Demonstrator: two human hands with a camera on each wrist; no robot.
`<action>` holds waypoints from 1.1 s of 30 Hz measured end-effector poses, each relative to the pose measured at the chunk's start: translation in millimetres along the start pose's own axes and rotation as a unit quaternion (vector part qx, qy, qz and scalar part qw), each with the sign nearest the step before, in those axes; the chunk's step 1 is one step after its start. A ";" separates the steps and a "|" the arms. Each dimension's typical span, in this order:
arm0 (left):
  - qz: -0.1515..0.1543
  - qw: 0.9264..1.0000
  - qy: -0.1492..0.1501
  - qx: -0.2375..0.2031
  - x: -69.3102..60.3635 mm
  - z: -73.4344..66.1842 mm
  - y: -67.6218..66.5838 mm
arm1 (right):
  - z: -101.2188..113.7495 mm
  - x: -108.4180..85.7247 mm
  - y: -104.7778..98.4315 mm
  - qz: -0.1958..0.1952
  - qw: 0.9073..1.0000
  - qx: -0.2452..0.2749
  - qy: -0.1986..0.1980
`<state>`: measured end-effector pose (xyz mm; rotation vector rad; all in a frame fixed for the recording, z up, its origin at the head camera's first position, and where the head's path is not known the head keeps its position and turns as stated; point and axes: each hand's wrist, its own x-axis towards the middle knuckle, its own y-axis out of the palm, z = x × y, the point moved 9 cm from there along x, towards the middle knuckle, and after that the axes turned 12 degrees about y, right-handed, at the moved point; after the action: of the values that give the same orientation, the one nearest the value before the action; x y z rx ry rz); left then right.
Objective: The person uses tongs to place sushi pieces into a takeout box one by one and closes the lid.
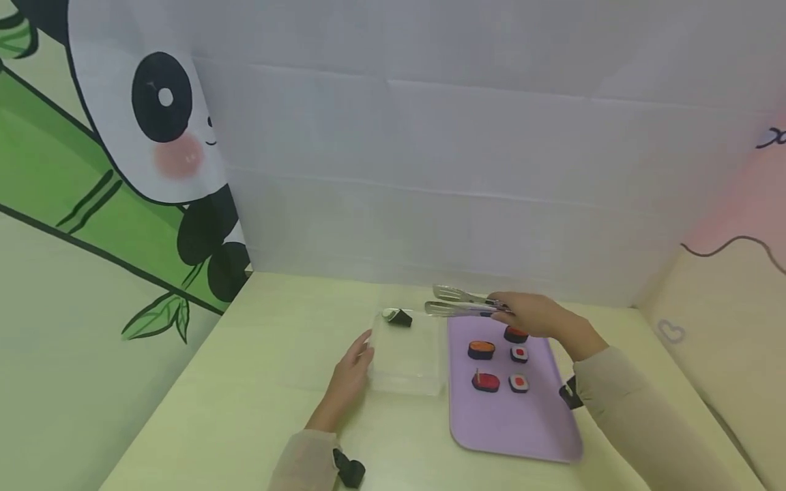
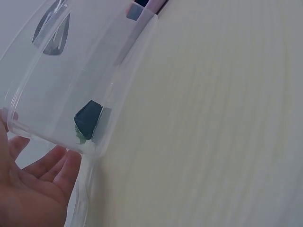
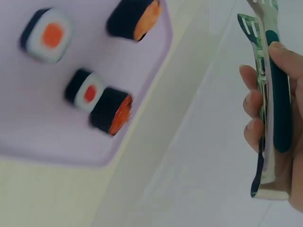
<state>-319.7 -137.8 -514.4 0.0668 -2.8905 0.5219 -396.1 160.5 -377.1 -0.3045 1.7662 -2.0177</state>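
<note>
A clear plastic container (image 1: 405, 358) stands on the table, with a black-wrapped sushi piece (image 1: 401, 318) in its far left part. My left hand (image 2: 38, 189) holds the container by its left wall; several fingertips press the outside and one digit reaches the rim. My right hand (image 1: 531, 315) grips metal tongs (image 1: 463, 303) with dark handles, held in the air above the far edge of the tray. The tongs' tips stand apart, with nothing visible between them. Below, a purple tray (image 1: 516, 429) carries an orange-topped sushi (image 1: 482, 350), a red-topped sushi (image 1: 486, 381) and white rolls (image 1: 518, 383).
The tray lies right beside the container. A white sheet (image 1: 430, 136) rises behind the table's far edge. On the left is a wall with a painted panda (image 1: 129, 123); a pink and cream wall (image 1: 724, 293) is at the right. Pale table surface (image 1: 233, 409) extends left.
</note>
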 end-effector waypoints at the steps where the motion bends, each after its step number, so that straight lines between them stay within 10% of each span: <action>1: 0.000 1.000 -0.002 0.002 -1.1 0.5 -1.0 | -7.2 -6.0 0.5 -0.003 1.000 0.007 0.004; 12: -0.001 1.000 0.011 0.005 -5.0 -1.2 -4.7 | -58.9 -51.7 25.6 -0.002 1.000 -0.008 0.016; 24: 0.001 1.000 0.004 0.001 -1.6 2.6 1.0 | -64.4 -47.6 49.5 0.006 0.999 -0.032 0.009; 33: 0.002 1.000 0.010 0.006 1.6 3.2 1.6 | -54.3 -50.3 20.9 -0.023 1.000 -0.017 -0.009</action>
<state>-322.0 -137.4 -517.5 0.0586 -2.8683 0.5381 -372.1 229.8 -400.3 -0.3765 1.8011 -2.0123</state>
